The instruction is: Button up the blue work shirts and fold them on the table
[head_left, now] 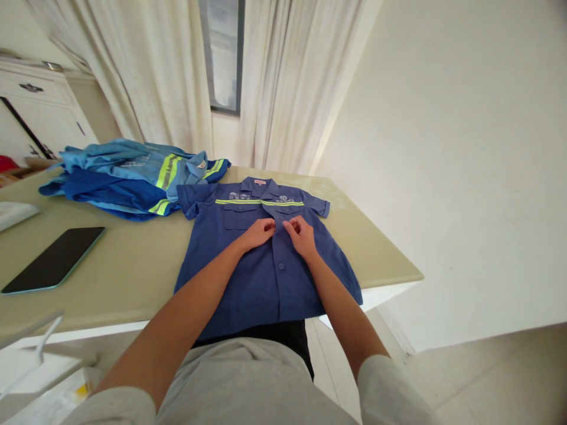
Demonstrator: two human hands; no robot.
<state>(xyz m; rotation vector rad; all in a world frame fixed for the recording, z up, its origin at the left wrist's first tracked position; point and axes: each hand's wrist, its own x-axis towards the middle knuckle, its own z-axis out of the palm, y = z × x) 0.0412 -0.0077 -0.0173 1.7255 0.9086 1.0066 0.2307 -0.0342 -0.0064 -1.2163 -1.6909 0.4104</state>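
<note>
A dark blue short-sleeved work shirt (248,277) lies face up in front of me, collar away from me, its lower hem hanging at the table's near edge. It has a yellow-green reflective stripe, white printing and buttoned chest pockets. My left hand (260,232) is closed at the front opening, with curled fingertips on the cloth edge just below the pocket. Opposite it, my right hand (302,235) pinches at the other side of the button band. The fingers hide any button between the hands. One button (280,267) shows lower on the band.
Several blue garments with reflective stripes form a heap (133,177) on the table (133,265), left of the shirt. A dark tablet (55,260) lies at the left, near a white object (15,213). Curtains (168,77) hang behind; a white wall (465,177) stands right.
</note>
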